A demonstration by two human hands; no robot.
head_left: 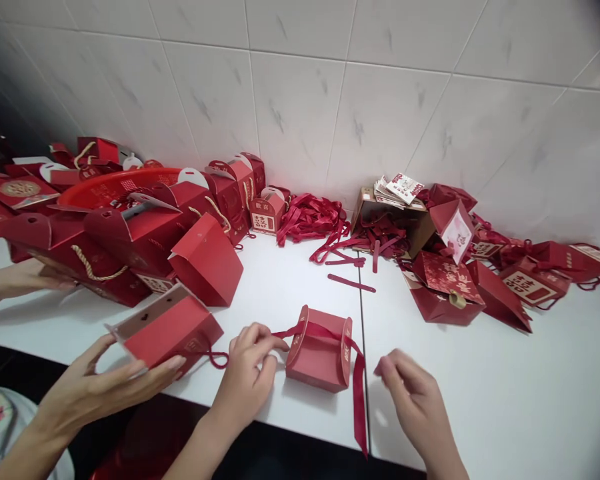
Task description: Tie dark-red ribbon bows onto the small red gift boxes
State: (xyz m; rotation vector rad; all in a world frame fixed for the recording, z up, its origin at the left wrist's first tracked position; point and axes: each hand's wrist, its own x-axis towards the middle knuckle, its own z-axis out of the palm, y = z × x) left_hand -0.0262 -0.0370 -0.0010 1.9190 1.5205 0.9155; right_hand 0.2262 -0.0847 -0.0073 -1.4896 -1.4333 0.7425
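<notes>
A small red gift box (317, 357) with raised rounded side flaps sits on the white table before me. A dark red ribbon (360, 403) runs across its top and through the flaps, its right end hanging down toward the table's front edge. My left hand (250, 367) is closed at the box's left side, pinching the ribbon's other end. To the right of the box, apart from the hanging ribbon, my right hand (413, 397) is closed with thumb and finger together. Something small and reddish shows at its fingertips, too blurred to name.
At left, a co-worker's hand (97, 383) supports an open red box (173, 330). Red boxes (120, 243) and a red basket (123, 185) crowd the back left. Ribbons (313, 217), a carton (367, 207) with cards, and more boxes (447, 290) lie along the tiled wall.
</notes>
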